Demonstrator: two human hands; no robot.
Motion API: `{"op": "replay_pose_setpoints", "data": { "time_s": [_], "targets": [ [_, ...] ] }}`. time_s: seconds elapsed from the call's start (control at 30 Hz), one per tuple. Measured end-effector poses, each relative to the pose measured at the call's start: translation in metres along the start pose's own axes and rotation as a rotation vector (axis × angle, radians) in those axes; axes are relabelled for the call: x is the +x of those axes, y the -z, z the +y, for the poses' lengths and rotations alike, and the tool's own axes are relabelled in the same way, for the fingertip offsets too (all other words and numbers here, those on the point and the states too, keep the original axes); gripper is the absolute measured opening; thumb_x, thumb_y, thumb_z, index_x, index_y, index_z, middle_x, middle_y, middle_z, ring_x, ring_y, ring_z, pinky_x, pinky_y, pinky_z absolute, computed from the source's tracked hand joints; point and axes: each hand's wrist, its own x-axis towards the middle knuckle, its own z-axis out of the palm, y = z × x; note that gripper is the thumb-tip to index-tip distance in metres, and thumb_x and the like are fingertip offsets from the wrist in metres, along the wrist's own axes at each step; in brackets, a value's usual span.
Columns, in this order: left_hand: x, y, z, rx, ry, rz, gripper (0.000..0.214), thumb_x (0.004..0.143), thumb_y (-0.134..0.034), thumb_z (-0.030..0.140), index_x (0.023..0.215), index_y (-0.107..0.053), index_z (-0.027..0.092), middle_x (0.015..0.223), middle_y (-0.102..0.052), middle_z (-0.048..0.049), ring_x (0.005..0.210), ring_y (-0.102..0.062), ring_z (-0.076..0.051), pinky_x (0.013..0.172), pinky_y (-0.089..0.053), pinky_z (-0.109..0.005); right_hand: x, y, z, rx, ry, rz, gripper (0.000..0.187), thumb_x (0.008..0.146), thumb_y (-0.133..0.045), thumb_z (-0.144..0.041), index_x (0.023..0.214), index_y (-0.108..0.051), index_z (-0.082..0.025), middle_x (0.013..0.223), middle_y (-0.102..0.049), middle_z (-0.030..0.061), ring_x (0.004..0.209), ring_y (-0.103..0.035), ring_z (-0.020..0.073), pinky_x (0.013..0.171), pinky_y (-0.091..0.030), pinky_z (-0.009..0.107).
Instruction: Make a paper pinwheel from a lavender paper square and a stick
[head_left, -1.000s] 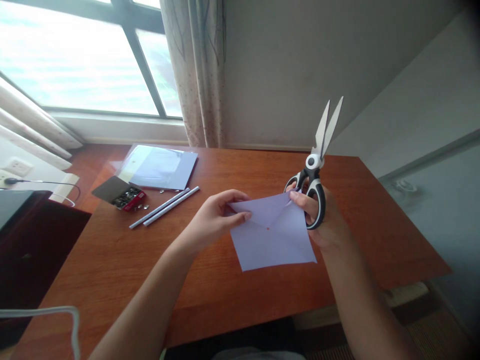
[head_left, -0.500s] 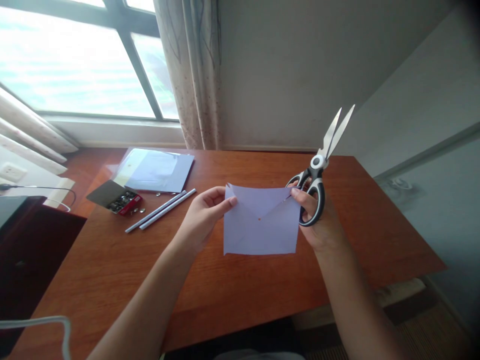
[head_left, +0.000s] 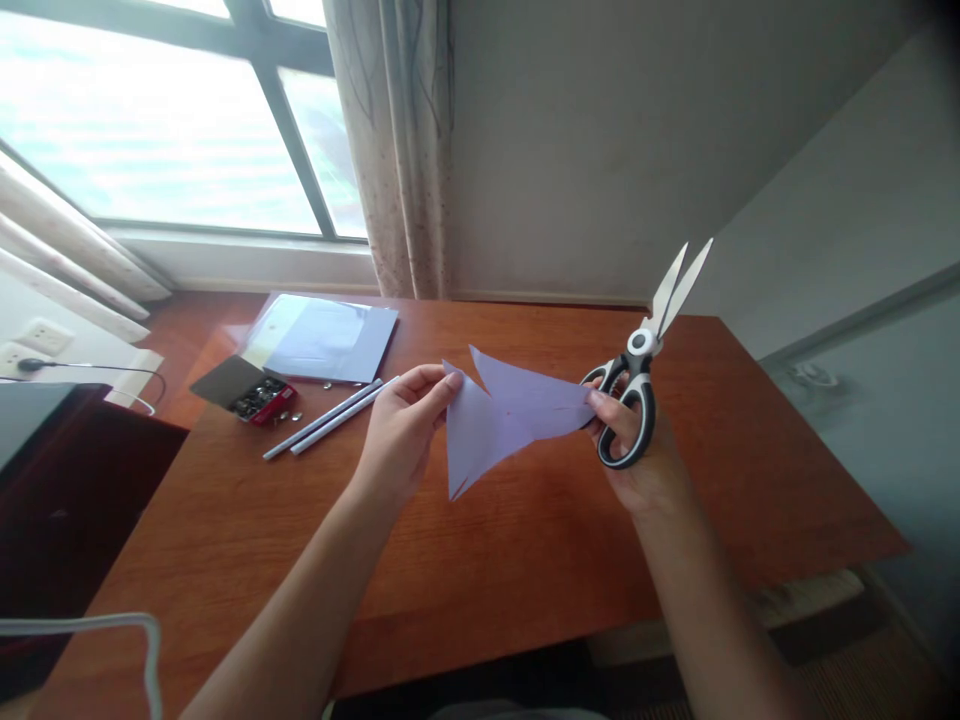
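A pale lilac paper square with cut flaps hangs in the air above the wooden table. My left hand pinches its left corner between thumb and fingers. My right hand pinches the paper's right corner with its fingertips and also has its fingers through the black and white handles of a pair of scissors. The scissor blades point up and to the right, slightly parted, away from the paper.
At the back left of the table lie a sleeve of lilac paper sheets, an open box of metal pins with a few loose ones, and two thin white sticks. A dark cabinet stands left; a window and curtain behind.
The paper has been turned and folded in on itself, from a flat square to a bent shape with pointed flaps. Both hands and the scissors shifted slightly.
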Motion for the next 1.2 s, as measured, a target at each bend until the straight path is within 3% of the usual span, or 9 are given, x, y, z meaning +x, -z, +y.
{"op": "replay_pose_setpoints", "data": {
  "time_s": [0.23, 0.47, 0.6, 0.73, 1.0, 1.1, 1.2],
  "targets": [
    [-0.002, 0.001, -0.001, 0.05, -0.013, -0.048, 0.023, 0.078, -0.083, 0.034, 0.087, -0.078, 0.014, 0.076, -0.074, -0.0027, 0.064, -0.06, -0.009, 0.06, -0.045, -0.018, -0.008, 0.006, 0.002, -0.067, -0.032, 0.012, 0.012, 0.076, -0.076, -0.026, 0.085, -0.07, -0.023, 0.087, -0.058, -0.0004, 0.077, -0.051, 0.0154, 0.067, -0.038, 0.029],
    [-0.005, -0.003, -0.001, 0.063, 0.024, -0.056, 0.021, 0.075, -0.083, 0.034, 0.083, -0.077, 0.015, 0.07, -0.073, -0.0017, 0.061, -0.059, -0.011, 0.058, -0.043, -0.02, -0.012, 0.011, 0.004, -0.203, -0.031, -0.022, 0.013, 0.079, -0.076, -0.03, 0.085, -0.068, -0.022, 0.082, -0.059, -0.001, 0.073, -0.052, 0.0153, 0.066, -0.04, 0.029],
    [-0.006, -0.005, -0.002, 0.168, -0.009, -0.047, 0.021, 0.075, -0.083, 0.036, 0.08, -0.077, 0.016, 0.072, -0.072, -0.0016, 0.062, -0.059, -0.013, 0.059, -0.043, -0.021, -0.006, 0.011, 0.003, -0.332, 0.028, 0.095, 0.019, 0.075, -0.08, -0.033, 0.082, -0.067, -0.021, 0.082, -0.063, 0.0, 0.072, -0.057, 0.0155, 0.066, -0.046, 0.03],
    [-0.006, -0.005, -0.006, 0.231, -0.044, -0.077, 0.024, 0.077, -0.081, 0.04, 0.079, -0.076, 0.016, 0.074, -0.073, -0.0022, 0.065, -0.06, -0.014, 0.06, -0.043, -0.023, -0.01, 0.003, -0.011, -0.481, 0.197, 0.239, 0.021, 0.072, -0.083, -0.028, 0.083, -0.066, -0.022, 0.083, -0.07, 0.0026, 0.075, -0.065, 0.0187, 0.067, -0.054, 0.032],
    [-0.007, -0.008, -0.01, 0.324, -0.085, -0.094, 0.021, 0.077, -0.08, 0.036, 0.08, -0.077, 0.015, 0.077, -0.074, -0.0037, 0.069, -0.063, -0.015, 0.063, -0.045, -0.023, -0.05, -0.022, -0.058, -0.544, 0.295, -0.017, 0.013, 0.079, -0.079, -0.024, 0.088, -0.069, -0.025, 0.085, -0.074, 0.0041, 0.075, -0.07, 0.0219, 0.065, -0.058, 0.035],
    [-0.007, -0.008, -0.01, 0.287, -0.092, -0.118, 0.02, 0.075, -0.081, 0.033, 0.08, -0.076, 0.015, 0.076, -0.074, -0.0038, 0.069, -0.063, -0.015, 0.063, -0.046, -0.023, -0.04, -0.027, -0.061, -0.539, 0.269, -0.1, 0.011, 0.079, -0.078, -0.027, 0.085, -0.07, -0.024, 0.083, -0.074, 0.0042, 0.074, -0.069, 0.0218, 0.063, -0.057, 0.034],
    [-0.009, -0.01, -0.008, 0.266, -0.09, -0.144, 0.02, 0.074, -0.082, 0.033, 0.079, -0.074, 0.015, 0.075, -0.073, -0.0034, 0.067, -0.062, -0.014, 0.061, -0.046, -0.022, -0.021, -0.032, -0.047, -0.494, 0.219, -0.115, 0.016, 0.076, -0.08, -0.024, 0.084, -0.067, -0.023, 0.081, -0.074, 0.0026, 0.072, -0.068, 0.0194, 0.064, -0.057, 0.032]
  ]
}}
